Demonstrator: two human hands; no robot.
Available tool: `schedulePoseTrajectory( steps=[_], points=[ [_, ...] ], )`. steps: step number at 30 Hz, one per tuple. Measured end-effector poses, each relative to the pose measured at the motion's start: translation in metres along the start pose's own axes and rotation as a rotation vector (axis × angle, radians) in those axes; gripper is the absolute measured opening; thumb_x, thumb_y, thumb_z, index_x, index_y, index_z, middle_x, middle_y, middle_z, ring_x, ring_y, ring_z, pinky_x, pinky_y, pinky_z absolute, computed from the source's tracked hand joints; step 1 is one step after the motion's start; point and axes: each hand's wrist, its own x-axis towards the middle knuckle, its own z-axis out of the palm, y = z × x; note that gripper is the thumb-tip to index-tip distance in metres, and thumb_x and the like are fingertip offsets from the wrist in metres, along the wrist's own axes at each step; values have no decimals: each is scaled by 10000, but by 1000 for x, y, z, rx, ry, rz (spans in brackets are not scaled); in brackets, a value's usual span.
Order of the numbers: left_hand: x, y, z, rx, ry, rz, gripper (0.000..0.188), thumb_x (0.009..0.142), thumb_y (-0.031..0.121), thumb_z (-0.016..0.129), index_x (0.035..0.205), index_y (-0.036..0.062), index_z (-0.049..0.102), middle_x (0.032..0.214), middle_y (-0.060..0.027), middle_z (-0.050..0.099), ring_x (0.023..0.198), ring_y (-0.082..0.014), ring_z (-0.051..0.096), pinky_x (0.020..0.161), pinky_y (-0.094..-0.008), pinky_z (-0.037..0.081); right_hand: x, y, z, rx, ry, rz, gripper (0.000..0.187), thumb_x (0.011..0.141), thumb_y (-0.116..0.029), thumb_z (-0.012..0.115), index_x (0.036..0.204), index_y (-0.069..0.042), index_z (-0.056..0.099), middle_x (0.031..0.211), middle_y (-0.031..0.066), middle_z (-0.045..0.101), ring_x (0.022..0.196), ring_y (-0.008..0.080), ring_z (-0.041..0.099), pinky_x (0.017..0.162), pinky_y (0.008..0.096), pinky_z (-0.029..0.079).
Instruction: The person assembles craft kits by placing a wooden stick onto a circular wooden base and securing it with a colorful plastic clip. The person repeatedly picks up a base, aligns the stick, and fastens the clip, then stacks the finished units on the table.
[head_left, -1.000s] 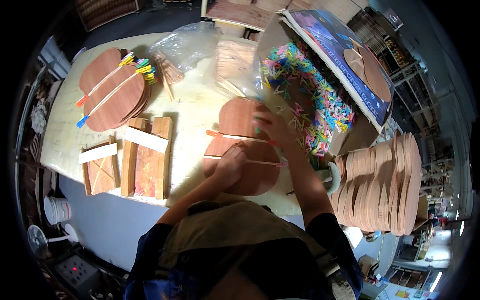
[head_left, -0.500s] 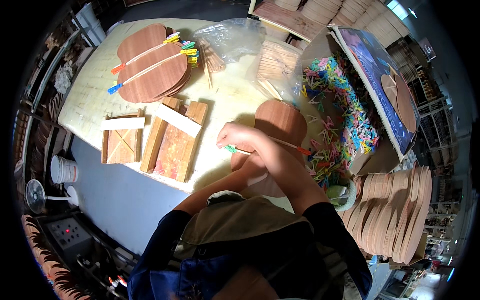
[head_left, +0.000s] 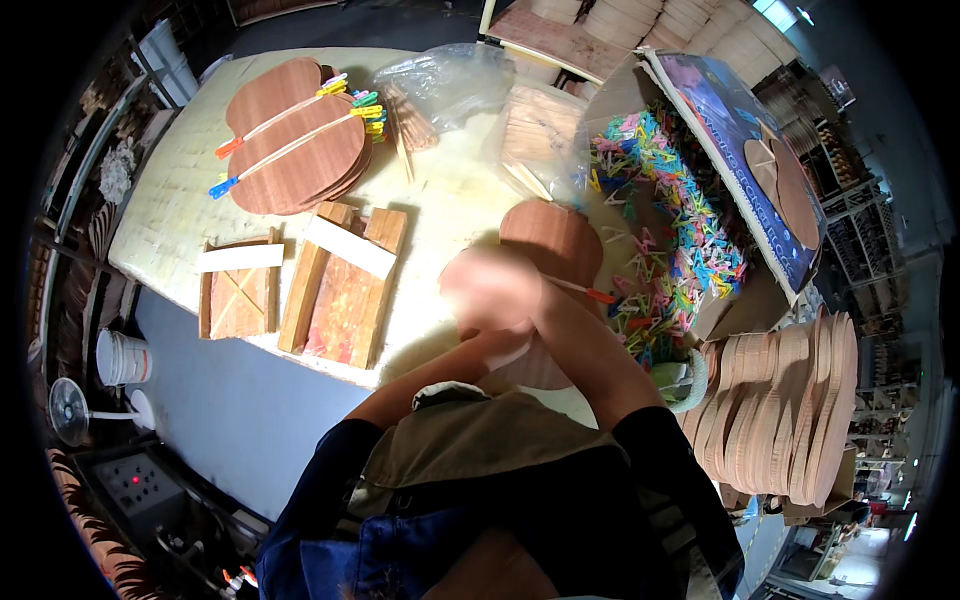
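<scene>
Workshop clutter rings a pale workbench [head_left: 180, 215], with a grey floor below its near edge and a small fan [head_left: 68, 412] and white bucket [head_left: 122, 357] standing there. On the right a tall stack of thin wooden cut-outs [head_left: 790, 410] stands on edge, and beside it an open cardboard box [head_left: 740, 300] is heaped with small coloured clips [head_left: 680, 230]. At the far left of the bench lies a pile of rounded veneer sheets [head_left: 290, 140] already pinned with sticks and clips, with a clear plastic bag [head_left: 450, 80] just beyond it, and nearer the person rest wooden block frames [head_left: 345, 285]. In front of the person lies one more rounded veneer sheet [head_left: 555, 240], partly hidden by the arms, with a thin stick [head_left: 580, 290] across it tipped by a red clip. Both hands meet over this sheet: the left hand [head_left: 480, 290] and right hand [head_left: 520, 300] are blurred and overlapping, so I cannot tell whether the fingers are spread or pinched, nor what they grip. Judging by the finished pile, the step in hand looks like clamping a stick across this sheet; the next move would call for steadying the stick and setting a clip on its free end.
</scene>
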Motion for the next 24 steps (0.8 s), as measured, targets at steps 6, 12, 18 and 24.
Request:
schedulePoseTrajectory(
  steps=[6, 12, 18, 24],
  points=[
    [-7, 69, 78, 1883, -93, 633, 149, 761, 13, 609, 906, 29, 578, 984, -121, 576, 934, -240, 574, 786, -345, 463, -210, 2, -57, 226, 1000, 55, 321, 894, -164, 532, 1195, -54, 553, 1072, 96, 595, 969, 154, 551, 812, 277, 450],
    [-96, 76, 45, 1514, 520, 281, 281, 709, 52, 720, 918, 44, 533, 913, -99, 537, 768, -191, 542, 667, -307, 469, -574, 10, -45, -711, 1720, 973, 538, 878, -424, 582, 1273, -62, 530, 1224, 116, 571, 1096, 226, 535, 937, 326, 402],
    [-95, 73, 22, 753, 537, -304, 247, 822, 72, 665, 1012, 44, 508, 946, -61, 579, 751, -137, 577, 618, -267, 500, -743, 129, 33, 495, 1559, 1032, 836, 757, -603, 647, 1288, 16, 460, 1259, 115, 515, 1078, 224, 516, 911, 337, 431],
    [-101, 120, 54, 617, 488, -1, 238, 854, 38, 614, 1080, 64, 546, 870, -28, 617, 757, -121, 609, 673, -280, 532, -708, 112, 34, 651, 1770, 717, 672, 819, -491, 631, 1267, -9, 496, 1282, 113, 505, 1112, 238, 509, 916, 366, 437]
  ],
)
